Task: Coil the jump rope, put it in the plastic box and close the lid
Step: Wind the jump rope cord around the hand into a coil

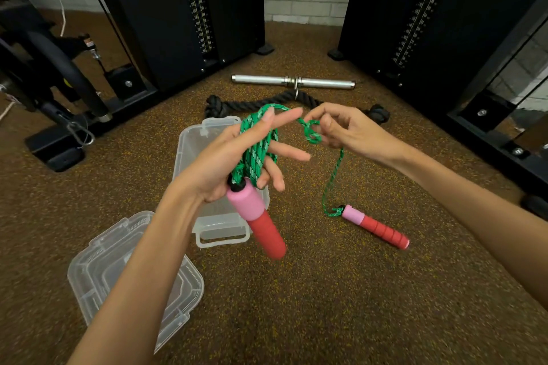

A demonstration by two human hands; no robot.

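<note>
A green jump rope (255, 154) is looped several times around my left hand (234, 157), whose fingers are spread. One pink and red handle (258, 216) hangs below that hand. My right hand (341, 130) pinches a kinked stretch of the rope just to the right of the coil. From there the rope drops to the second pink and red handle (376, 227), which lies on the floor. The clear plastic box (189, 145) stands open on the floor under my left hand. Its clear lid (118, 261) lies apart at the lower left.
Brown speckled rubber floor (326, 290) all around. A metal bar (293, 81) and a black thick rope attachment (296, 101) lie beyond the box. Black weight-stack machines (184, 9) stand at left and right, with frame bases (489, 127) reaching toward me.
</note>
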